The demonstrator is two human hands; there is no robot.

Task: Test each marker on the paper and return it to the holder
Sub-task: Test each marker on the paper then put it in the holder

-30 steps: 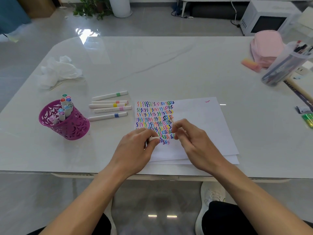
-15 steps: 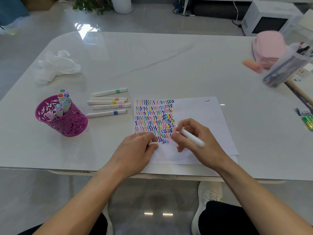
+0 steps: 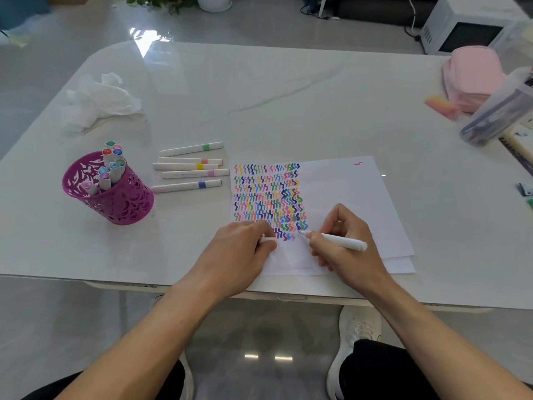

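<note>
Hands, two, bare, both set at the near edge of the desk (image 3: 288, 96). Right hand (image 3: 346, 249): fingers curled round a white marker (image 3: 343, 242), held pen-fashion, tip down on the paper (image 3: 346, 192) just right of the last squiggles, barrel slanting off to the right across the knuckles. Left hand (image 3: 239, 255): resting on the near left part of the paper, fingers curled, pinching a short white cap (image 3: 266, 239); most of it is hidden under the fingers, so "cap" is only the likely reading. Paper: white sheets, one lying on another, under and beyond both hands; the half beyond the left hand is filled with rows of coloured squiggles (image 3: 268, 197), and a single small pink mark (image 3: 357, 163) sits well beyond the right hand near the far corner. Holder (image 3: 115, 203): magenta openwork cup, upright, well to the left of the left hand and somewhat farther off; several capped markers (image 3: 114, 166) stand in it, coloured ends up. Loose markers (image 3: 190, 166): five, white barrels with green, orange, yellow, pink and blue bands, lying side by side on the desk between the holder and the paper, beyond the left hand. Crumpled white tissue (image 3: 101, 99): far left, beyond the holder. Pink pouch (image 3: 473, 73), small pink block (image 3: 442, 106) and clear case of pens (image 3: 496, 116): far beyond and to the right of the right hand, close together. Microwave (image 3: 461, 27): on the floor past the desk's far right corner.
</note>
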